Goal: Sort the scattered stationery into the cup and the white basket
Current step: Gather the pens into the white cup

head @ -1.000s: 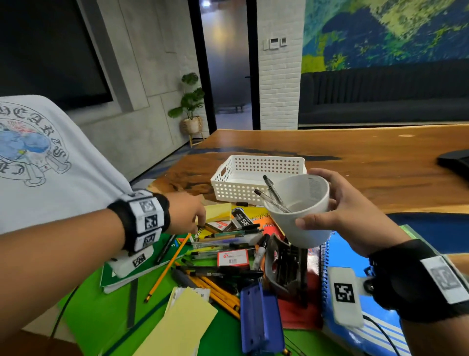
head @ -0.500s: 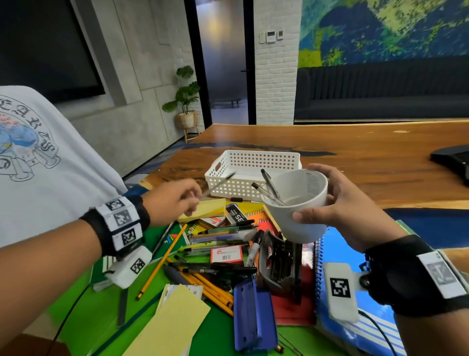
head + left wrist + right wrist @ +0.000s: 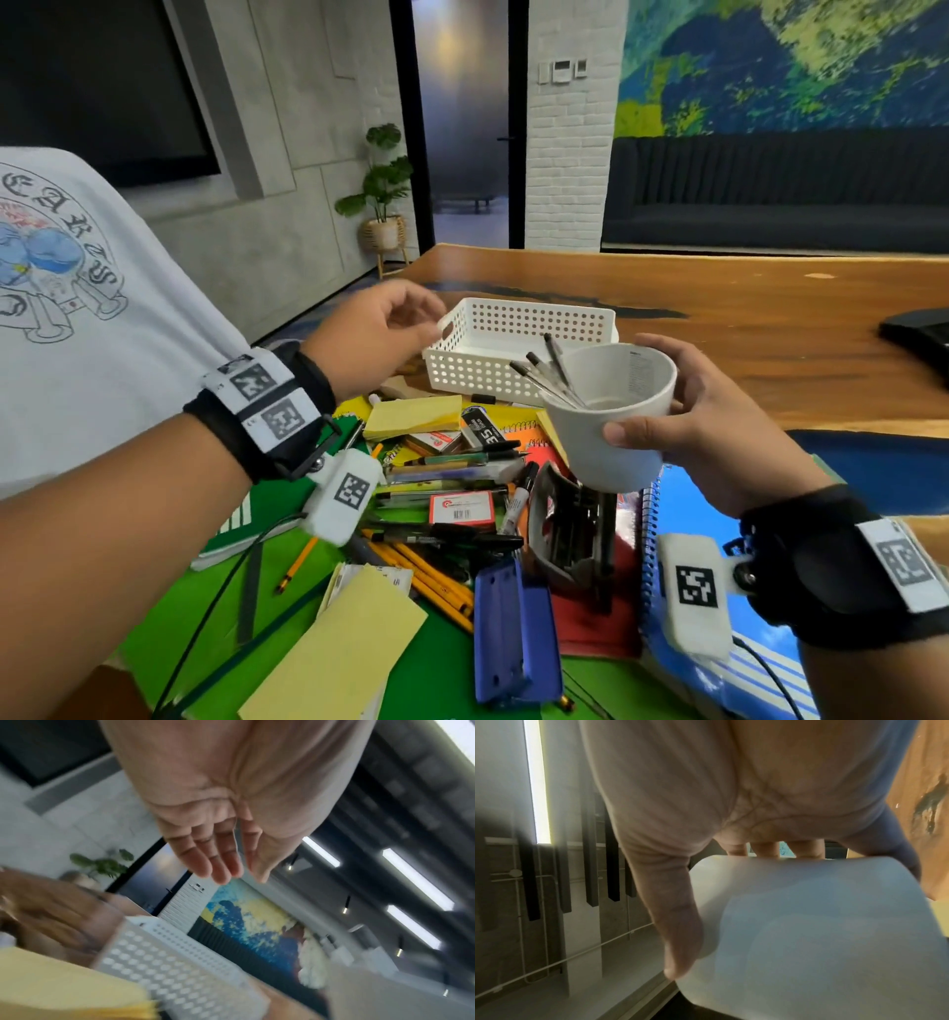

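Note:
My right hand [image 3: 637, 390] grips a white cup [image 3: 611, 437] held tilted above the stationery pile; three dark pens [image 3: 544, 370] stick out of it. In the right wrist view the thumb [image 3: 680, 933] and fingers wrap the cup [image 3: 808, 923]. My left hand [image 3: 411, 318] hovers beside the left end of the white perforated basket [image 3: 513, 329], which looks empty. The left wrist view shows the left hand [image 3: 239, 870] with straight fingers holding nothing, above the basket [image 3: 167, 963]. Pens, markers [image 3: 462, 539] and pencils [image 3: 426, 575] lie scattered below.
The pile on the green mat [image 3: 169, 616] includes yellow sticky notes [image 3: 416, 416], a black hole punch [image 3: 570, 524], a blue punch [image 3: 513, 637] and a blue spiral notebook [image 3: 693, 514]. A white printed shirt [image 3: 77, 308] fills the left. A black object [image 3: 919, 329] lies far right on the wooden table [image 3: 770, 334].
My left hand lifted a pen out of the pile and brought it up to the cup. The cup now holds three pens instead of two, and the left hand is empty.

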A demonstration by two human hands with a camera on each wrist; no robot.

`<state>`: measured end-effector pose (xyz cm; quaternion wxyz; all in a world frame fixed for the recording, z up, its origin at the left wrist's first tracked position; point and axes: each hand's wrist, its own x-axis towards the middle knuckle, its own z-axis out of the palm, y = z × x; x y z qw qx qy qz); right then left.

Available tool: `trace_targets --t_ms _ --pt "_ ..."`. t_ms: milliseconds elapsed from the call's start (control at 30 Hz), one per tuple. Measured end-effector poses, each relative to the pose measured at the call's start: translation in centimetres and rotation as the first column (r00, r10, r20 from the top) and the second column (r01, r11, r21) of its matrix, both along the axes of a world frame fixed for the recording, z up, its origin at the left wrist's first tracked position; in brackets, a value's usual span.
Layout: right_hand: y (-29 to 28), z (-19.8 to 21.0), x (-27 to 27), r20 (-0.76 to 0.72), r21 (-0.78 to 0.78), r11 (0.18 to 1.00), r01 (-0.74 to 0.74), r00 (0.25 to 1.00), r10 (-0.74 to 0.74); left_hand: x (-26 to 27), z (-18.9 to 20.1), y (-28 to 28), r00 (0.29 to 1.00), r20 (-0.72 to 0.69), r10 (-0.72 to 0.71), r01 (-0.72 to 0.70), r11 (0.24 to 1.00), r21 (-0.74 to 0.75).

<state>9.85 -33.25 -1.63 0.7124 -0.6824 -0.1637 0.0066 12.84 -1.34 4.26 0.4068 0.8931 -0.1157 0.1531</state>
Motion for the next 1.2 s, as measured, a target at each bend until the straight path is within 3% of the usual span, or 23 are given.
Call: trace_targets --t_ms 67,133,167,267,533,633,733,800,867,1067,1133,1200 --pt "-0.3 0.2 0.0 -0.008 0.025 0.999 0.023 1.0 -0.023 0.8 -2.1 1.0 0.992 -0.116 0.046 0.001 0.926 0.376" --pt "-0.6 0.2 0.2 -0.016 0.031 0.998 0.045 0.999 -0.045 0.9 -4.5 1.3 0.962 -0.264 0.071 0.129 0.735 0.666" --pt "-0.7 0.2 0.2 -0.02 0.031 0.998 0.058 0.998 -0.057 0.8 -5.5 1.3 0.94 -0.329 0.087 0.193 0.659 0.727" --pt "-1.0 0.3 0.3 -0.037 0.025 0.996 0.083 0.996 -0.082 0.9 -7.9 1.3 0.891 -0.436 0.126 0.278 0.608 0.744" --pt "-1.3 0.7 0.1 -0.057 0.035 0.997 0.07 0.996 -0.068 0.5 -9.2 1.2 0.939 -0.33 0.093 0.214 0.592 0.777" --pt "-1.1 0.7 -0.1 -0.054 0.024 0.998 0.059 0.997 -0.058 0.2 -8.6 1.8 0.951 -0.306 0.043 0.21 0.634 0.744" --pt "-0.9 0.7 -0.3 -0.048 0.017 0.999 0.051 0.998 -0.05 -0.1 -6.4 1.8 0.982 -0.186 -0.02 0.111 0.861 0.496" --pt "-0.6 0.8 -0.3 -0.039 0.03 0.998 0.046 0.998 -0.045 -0.6 -4.0 1.2 0.996 -0.071 -0.048 0.066 0.956 0.286" --pt "-0.4 1.0 -0.5 -0.023 0.038 0.999 0.038 0.999 -0.037 -1.0 -1.3 0.6 0.997 0.03 -0.066 0.059 0.981 0.183" --pt "0.6 1.5 -1.1 -0.021 0.044 0.998 -0.042 0.999 0.043 -2.3 3.1 -2.6 0.969 0.111 -0.219 0.193 0.959 0.209" --pt "0.7 1.7 -1.3 -0.029 0.037 0.998 -0.054 0.998 0.055 -2.1 3.5 -3.0 0.968 0.186 -0.168 0.156 0.985 0.08" --pt "0.4 2.0 -1.5 -0.028 0.032 0.998 -0.057 0.998 0.058 -0.9 3.1 -2.2 0.97 0.244 -0.022 0.023 1.0 -0.001"
